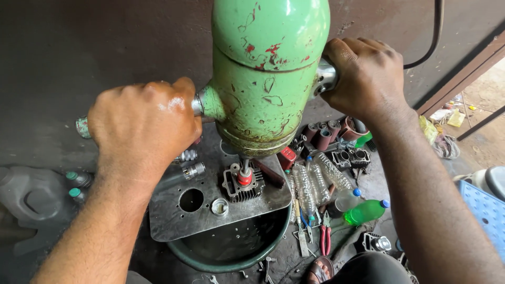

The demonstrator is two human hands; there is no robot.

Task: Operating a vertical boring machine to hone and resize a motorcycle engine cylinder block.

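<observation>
Where fingers (158, 105) clench green machine (268, 73) handles: oily plate (173, 221); dark wall (79, 42); littered floor (368, 179).

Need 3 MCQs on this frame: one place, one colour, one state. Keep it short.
1. Where does the finned metal engine cylinder sit?
A. in the basin
B. on the grey metal plate, under the spindle
C. on the blue crate

2. What colour is the liquid-filled plastic bottle lying right of the plate?
A. green
B. red
C. white

3. How do the hands stand on the chipped green machine body?
A. both off
B. one on
C. each gripping a side handle

Key:
1 B, it rests on the plate below the spindle.
2 A, bright green, blue cap.
3 C, left hand and right hand are closed on the handles.
</observation>
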